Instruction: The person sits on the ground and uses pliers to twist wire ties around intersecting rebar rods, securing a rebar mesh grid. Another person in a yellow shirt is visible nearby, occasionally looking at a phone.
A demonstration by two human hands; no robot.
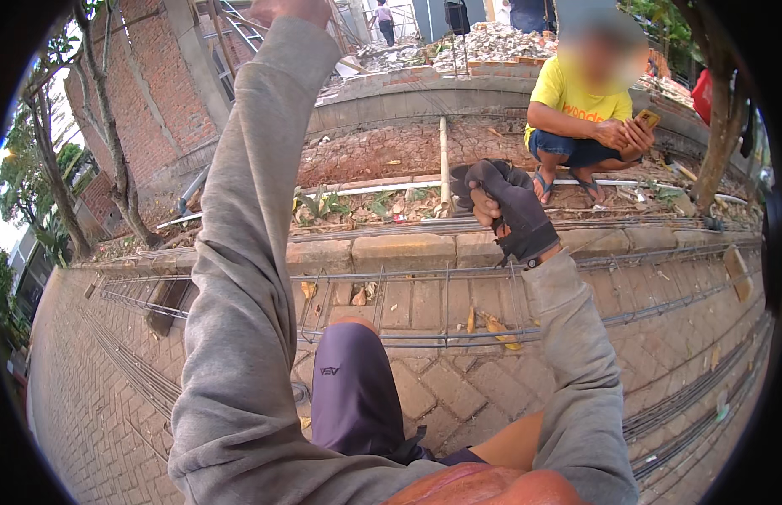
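Note:
My left arm stretches up in a grey sleeve, and my left hand [290, 11] is cut off by the top edge, so its fingers are hidden. My right hand [501, 199] wears a dark, torn glove with bare fingers poking through. Its fingers are curled in front of the kerb; dark material bunches at its far side, and I cannot tell whether this is held or part of the glove. Below that hand, a long steel rebar cage [448, 309] with rectangular stirrups lies across the brick paving, in front of my bent knee [353, 379].
A person [580, 113] in a yellow shirt squats beyond the kerb [403, 252], holding a phone [648, 118]. Loose rebar [675, 410] lies at right, more rods [129, 353] at left. A white pipe [378, 187], a bamboo pole [444, 161] and rubble [492, 47] are farther back.

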